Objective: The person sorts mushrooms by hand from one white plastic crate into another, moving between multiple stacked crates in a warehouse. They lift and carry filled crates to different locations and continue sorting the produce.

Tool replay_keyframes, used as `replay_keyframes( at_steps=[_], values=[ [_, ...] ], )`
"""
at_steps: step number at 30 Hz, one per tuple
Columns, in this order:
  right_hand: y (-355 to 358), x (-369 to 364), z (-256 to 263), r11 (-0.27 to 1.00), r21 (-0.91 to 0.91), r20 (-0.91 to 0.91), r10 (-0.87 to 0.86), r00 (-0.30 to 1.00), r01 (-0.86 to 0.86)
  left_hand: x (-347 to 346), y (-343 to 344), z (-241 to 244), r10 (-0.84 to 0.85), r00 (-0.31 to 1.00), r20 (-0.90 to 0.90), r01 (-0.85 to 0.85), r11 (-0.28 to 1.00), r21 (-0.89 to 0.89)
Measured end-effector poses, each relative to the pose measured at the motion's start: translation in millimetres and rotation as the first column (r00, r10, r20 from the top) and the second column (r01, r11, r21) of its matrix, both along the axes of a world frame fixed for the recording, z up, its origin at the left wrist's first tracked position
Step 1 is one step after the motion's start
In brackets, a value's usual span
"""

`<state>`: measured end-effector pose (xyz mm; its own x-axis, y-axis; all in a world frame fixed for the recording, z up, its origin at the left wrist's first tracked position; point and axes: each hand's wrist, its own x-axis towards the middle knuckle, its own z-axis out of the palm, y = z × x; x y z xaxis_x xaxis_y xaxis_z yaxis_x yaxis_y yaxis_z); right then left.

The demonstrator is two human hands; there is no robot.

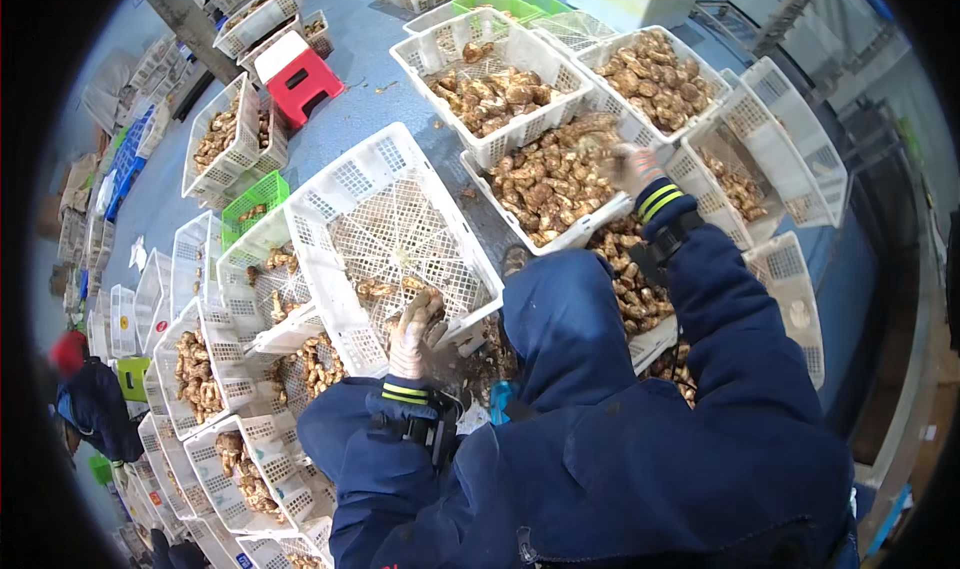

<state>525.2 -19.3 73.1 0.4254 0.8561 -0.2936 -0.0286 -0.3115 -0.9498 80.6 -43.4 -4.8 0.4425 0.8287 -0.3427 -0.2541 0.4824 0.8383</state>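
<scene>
My left hand (415, 336), in a striped, dirt-stained glove, is at the near end of a white perforated plastic crate (300, 216). A few brown mushrooms (375, 289) lie on its mesh bottom close to the fingers. Whether a mushroom is in that hand is hard to tell. Over a fuller white crate (517, 228) to the right reaches my right hand (628, 168), blurred and gloved. Its fingers are at the heaped mushrooms (551, 183), and its grip cannot be made out.
A crate of mushrooms (491, 96) overlaps the fuller crate's far end; another (656, 81) stands right of it. Many crates line the left, with a green basket (255, 205) among them. A red-and-white stool (300, 81) stands beyond. Someone in dark clothing (101, 411) is at far left.
</scene>
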Motion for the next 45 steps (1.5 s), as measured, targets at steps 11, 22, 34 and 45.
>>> replay_keyframes(
  at_steps=[11, 22, 34, 45],
  values=[
    [98.7, 147.2, 25.5, 0.847, 0.269, -0.316, -0.371, 0.873, 0.457, -10.1, 18.9, -12.0, 0.181, 0.981, 0.068, -0.182, 0.983, 0.003],
    [140.7, -183.6, 3.2, 0.430, -0.235, 0.473, 0.834, 0.284, -0.872, -59.2, 48.1, 11.4, 0.847, 0.530, 0.025, -0.826, 0.510, 0.238],
    [155.7, -366.2, -203.2, 0.233, -0.879, 0.388, 0.857, -0.339, -0.416, -76.0, 24.7, 18.7, 0.610, 0.788, -0.078, -0.608, 0.792, 0.048],
    [164.7, -345.4, -126.9, 0.365, -0.005, 0.144, 0.921, 0.361, -0.931, -71.0, 21.4, -15.8, 0.405, 0.892, 0.202, -0.376, 0.911, -0.168]
  ],
)
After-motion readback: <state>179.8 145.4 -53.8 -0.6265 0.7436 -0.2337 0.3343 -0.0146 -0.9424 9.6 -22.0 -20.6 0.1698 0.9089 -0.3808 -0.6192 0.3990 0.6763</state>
